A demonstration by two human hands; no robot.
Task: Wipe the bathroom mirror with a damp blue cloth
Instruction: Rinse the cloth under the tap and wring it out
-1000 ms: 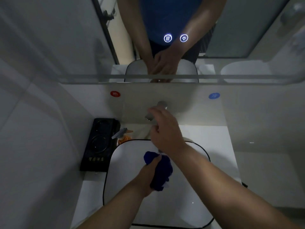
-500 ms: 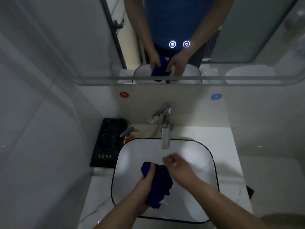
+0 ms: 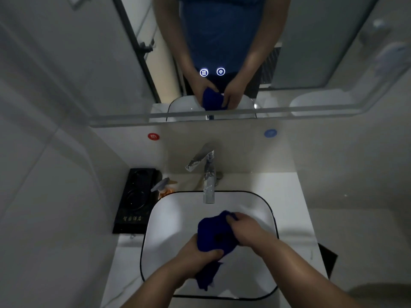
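Over the white sink (image 3: 169, 230), both hands hold the blue cloth (image 3: 214, 236) bunched above the basin. Nearest, the left hand (image 3: 195, 256) has its grip clenched around the cloth's lower part, and a loose tail hangs below the fist. Just beyond, the right hand (image 3: 244, 230) has its grip closed on the upper end. Farther back, the chrome faucet (image 3: 208, 174) stands at the sink's rear rim, its spout reaching over the basin. Left of it on the desk (image 3: 295, 218) sit an orange spray bottle (image 3: 164, 188) and a black tray (image 3: 135, 196). Above, the mirror (image 3: 89, 52) reflects the hands and cloth, with two lit icons (image 3: 212, 72) on it.
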